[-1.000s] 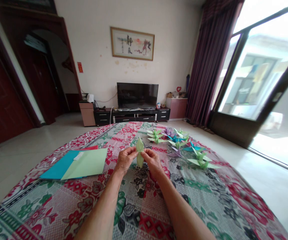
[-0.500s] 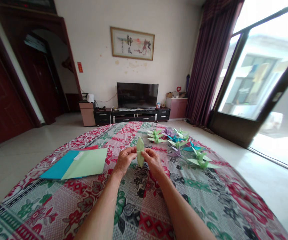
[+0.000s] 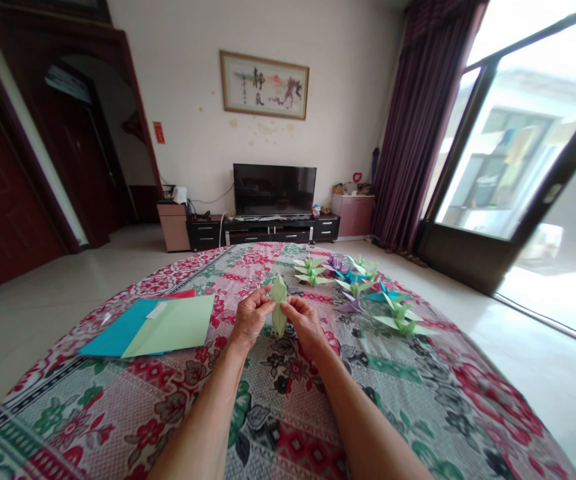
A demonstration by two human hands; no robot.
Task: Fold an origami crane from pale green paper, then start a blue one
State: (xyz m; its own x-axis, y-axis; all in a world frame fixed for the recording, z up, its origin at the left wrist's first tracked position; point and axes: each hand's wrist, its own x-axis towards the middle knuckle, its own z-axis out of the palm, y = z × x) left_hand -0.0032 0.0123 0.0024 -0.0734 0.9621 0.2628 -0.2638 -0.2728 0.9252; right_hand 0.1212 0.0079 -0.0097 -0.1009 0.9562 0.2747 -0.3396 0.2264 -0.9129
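A narrow, pale green folded paper piece [image 3: 279, 305] stands upright between my two hands above the patterned tablecloth [image 3: 288, 407]. My left hand [image 3: 251, 317] pinches its left side at mid-height. My right hand [image 3: 306, 320] pinches its right side, fingers closed on the paper. To the right lie several finished paper cranes [image 3: 363, 288] in green, blue and purple. On the left is a stack of flat coloured paper sheets [image 3: 153, 327], green on top of blue and red.
The round table's far edge faces a tiled floor [image 3: 43, 300]. Beyond it stand a TV [image 3: 274, 190] on a low black cabinet, a framed picture on the wall, dark curtains [image 3: 418, 133] and a large window on the right.
The folded green piece and both hands stay nearly in place; the view has shifted slightly, so they appear a little higher. The fingers have adjusted their pinch only slightly.
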